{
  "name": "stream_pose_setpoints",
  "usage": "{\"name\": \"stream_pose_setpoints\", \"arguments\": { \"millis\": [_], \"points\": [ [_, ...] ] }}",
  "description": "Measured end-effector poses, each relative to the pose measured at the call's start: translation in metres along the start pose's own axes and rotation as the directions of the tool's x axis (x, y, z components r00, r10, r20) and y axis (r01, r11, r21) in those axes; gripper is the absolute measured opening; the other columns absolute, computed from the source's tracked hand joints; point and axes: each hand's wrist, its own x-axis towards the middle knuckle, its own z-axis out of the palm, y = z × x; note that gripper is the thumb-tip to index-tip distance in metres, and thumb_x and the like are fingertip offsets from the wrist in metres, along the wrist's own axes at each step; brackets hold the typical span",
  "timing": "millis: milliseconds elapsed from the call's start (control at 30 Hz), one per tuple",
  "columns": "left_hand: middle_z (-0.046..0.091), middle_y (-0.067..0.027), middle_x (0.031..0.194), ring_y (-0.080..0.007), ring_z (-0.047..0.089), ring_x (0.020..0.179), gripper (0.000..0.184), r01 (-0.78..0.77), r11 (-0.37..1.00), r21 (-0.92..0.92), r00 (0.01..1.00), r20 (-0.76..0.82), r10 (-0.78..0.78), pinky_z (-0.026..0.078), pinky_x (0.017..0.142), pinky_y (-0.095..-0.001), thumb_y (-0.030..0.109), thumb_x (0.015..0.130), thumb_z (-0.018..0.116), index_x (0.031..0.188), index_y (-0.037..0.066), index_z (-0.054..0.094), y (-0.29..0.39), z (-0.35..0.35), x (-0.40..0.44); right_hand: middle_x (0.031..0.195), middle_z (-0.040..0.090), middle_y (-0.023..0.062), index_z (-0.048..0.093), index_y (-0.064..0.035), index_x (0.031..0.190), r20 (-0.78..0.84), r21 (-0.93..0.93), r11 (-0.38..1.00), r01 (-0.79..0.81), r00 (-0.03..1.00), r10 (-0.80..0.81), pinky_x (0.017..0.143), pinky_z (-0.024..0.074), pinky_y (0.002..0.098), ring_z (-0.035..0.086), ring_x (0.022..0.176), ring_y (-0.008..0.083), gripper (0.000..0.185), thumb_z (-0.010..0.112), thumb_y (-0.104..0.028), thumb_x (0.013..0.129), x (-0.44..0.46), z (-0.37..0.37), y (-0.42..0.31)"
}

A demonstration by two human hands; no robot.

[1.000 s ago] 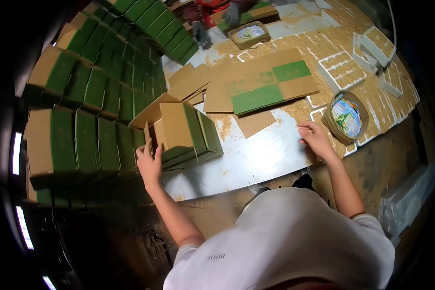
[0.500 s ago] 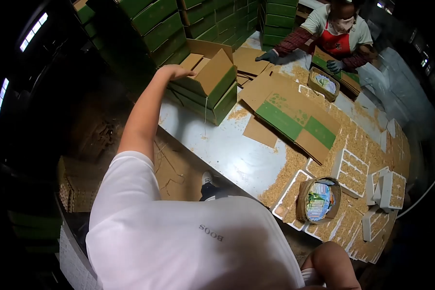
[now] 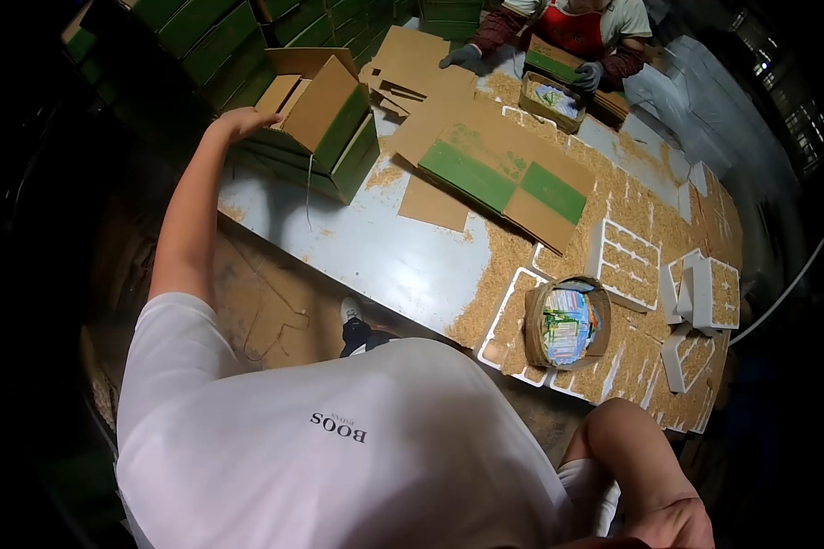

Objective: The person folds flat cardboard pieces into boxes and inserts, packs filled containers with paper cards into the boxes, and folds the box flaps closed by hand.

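Observation:
My left hand [image 3: 244,122] is at the left rim of an open green and brown cardboard box [image 3: 325,128], fingers bent over its edge and partly hidden. The flaps of this box stand up, and brown cardboard pieces show inside. It sits on another green box [image 3: 357,171] at the table's left end, and a thin string hangs down the front. At the bottom right my right arm is bent. Only part of my right hand [image 3: 677,525] shows at the frame edge, low by my body, with its fingers hidden.
A flattened green-printed carton [image 3: 504,178] lies mid-table [image 3: 366,252]. Sawdust-filled white trays [image 3: 624,265] and a basket of colourful packets [image 3: 568,325] stand to the right. Across the table, a gloved co-worker handles cardboard beside another basket [image 3: 552,101]. Green boxes [image 3: 201,41] are stacked behind.
The view has shifted, so the table and boxes sit further left and higher in the frame. My left hand stays at the box rim. Part of my right hand has come into view.

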Motion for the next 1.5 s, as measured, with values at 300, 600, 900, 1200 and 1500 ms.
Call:
{"name": "stream_pose_setpoints", "arguments": {
  "millis": [300,600,900,1200,1500],
  "points": [
    [0.069,-0.0195,0.108,-0.0332,0.064,0.105,0.074,-0.044,0.998,0.047,0.993,-0.106,0.049,0.045,0.094,-0.0355,0.073,0.081,0.049,0.102,0.008,0.076,0.001,0.003,-0.008,0.099,0.049,0.0127,0.053,-0.0110,0.108,0.034,-0.100,0.993,-0.061,0.997,0.064,0.085,0.0467,0.0386,0.049,0.093,0.0220,0.042,0.064,-0.047,0.088,0.002,0.007,0.000],
    [0.071,-0.0171,0.104,-0.0316,0.064,0.104,0.072,-0.025,0.999,0.036,0.982,-0.187,0.031,0.044,0.095,-0.0358,0.072,0.082,0.047,0.093,0.008,0.077,-0.004,0.008,-0.013,0.108,0.054,0.0168,0.055,-0.0098,0.117,0.098,-0.162,0.984,-0.071,0.991,0.087,0.089,0.0492,0.0388,0.054,0.102,0.0244,0.044,0.065,-0.042,0.089,0.005,0.003,0.007],
    [0.071,-0.0154,0.108,-0.0296,0.064,0.107,0.075,-0.028,0.999,-0.041,0.990,-0.136,0.022,0.044,0.097,-0.0343,0.072,0.083,0.045,0.104,0.006,0.075,-0.010,0.013,-0.009,0.116,0.060,0.0210,0.058,-0.0086,0.125,0.203,-0.254,0.963,-0.092,0.968,0.146,0.092,0.0516,0.0390,0.058,0.111,0.0268,0.048,0.066,-0.038,0.089,0.003,-0.025,0.014],
    [0.073,-0.0120,0.095,-0.0286,0.067,0.097,0.069,-0.005,1.000,-0.019,0.969,-0.246,0.000,0.047,0.089,-0.0344,0.070,0.084,0.047,0.100,0.009,0.076,-0.004,0.015,-0.012,0.085,0.063,0.0127,0.058,0.0020,0.110,-0.688,-0.466,-0.006,-0.885,0.358,0.631,0.075,0.0510,0.0310,0.061,0.076,0.0216,0.041,0.065,-0.034,0.091,-0.135,-0.090,0.250],
    [0.072,-0.0124,0.079,-0.0299,0.068,0.082,0.051,-0.060,0.998,0.031,0.950,-0.304,0.067,0.049,0.081,-0.0366,0.050,0.092,0.050,0.087,0.007,0.077,0.015,0.016,-0.031,0.122,0.062,0.0213,0.022,-0.0074,0.149,-0.497,-0.740,-0.509,-0.438,-0.152,0.854,0.098,0.0458,0.0461,0.057,0.117,0.0414,0.126,0.095,-0.031,0.049,-0.326,-0.241,0.398]
  ]
}}
